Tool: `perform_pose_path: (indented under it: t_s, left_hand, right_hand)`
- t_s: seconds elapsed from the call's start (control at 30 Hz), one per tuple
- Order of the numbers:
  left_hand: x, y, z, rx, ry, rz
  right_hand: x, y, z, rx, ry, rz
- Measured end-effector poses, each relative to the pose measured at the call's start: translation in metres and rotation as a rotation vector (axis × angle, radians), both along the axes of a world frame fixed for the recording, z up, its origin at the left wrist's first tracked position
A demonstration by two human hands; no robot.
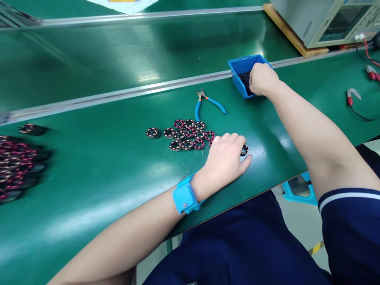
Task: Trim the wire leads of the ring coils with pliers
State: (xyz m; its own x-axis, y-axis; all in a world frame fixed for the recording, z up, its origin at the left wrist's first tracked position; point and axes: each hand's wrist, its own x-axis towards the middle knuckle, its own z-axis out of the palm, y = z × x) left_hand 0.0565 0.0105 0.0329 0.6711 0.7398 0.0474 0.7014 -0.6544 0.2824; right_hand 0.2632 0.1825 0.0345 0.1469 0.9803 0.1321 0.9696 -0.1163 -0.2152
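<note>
My left hand (226, 157), with a blue wrist strap (185, 196), is bent over the right end of a group of ring-shaped wound coils (189, 132). A wound coil (244, 150) shows between its index finger and thumb, partly covered by the hand. The coils have black cores with copper or pinkish-red windings and stand close together on the green mat. My right hand (263, 79) reaches into a blue bin (242, 63) of small black parts (245, 79). Its fingers are curled, and their tips are hidden, so I cannot see what they pinch.
Blue-handled cutting pliers (201, 95) lie splayed behind the coils. One coil (152, 132) stands apart on the left. A larger pile of coils (18, 166) is at far left. An instrument (332, 23) on a wooden support and red clip leads (350, 97) are at right.
</note>
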Motion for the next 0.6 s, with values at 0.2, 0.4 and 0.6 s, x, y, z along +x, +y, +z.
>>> perform_pose_path:
  t_s: [0.2,0.4,0.6]
  left_hand:
    - [-0.012,0.003,-0.007,0.015,-0.118,-0.069]
    - [-0.03,0.006,-0.016,0.035,-0.245,-0.119]
    - [-0.037,0.006,-0.014,0.025,-0.237,-0.135]
  right_hand:
    - [0.007,-0.007,0.009,0.085,0.173,-0.021]
    - [-0.017,-0.091,0.018,0.407,0.663,0.163]
    - [-0.049,-0.194,-0.018,-0.032,1.281,0.128]
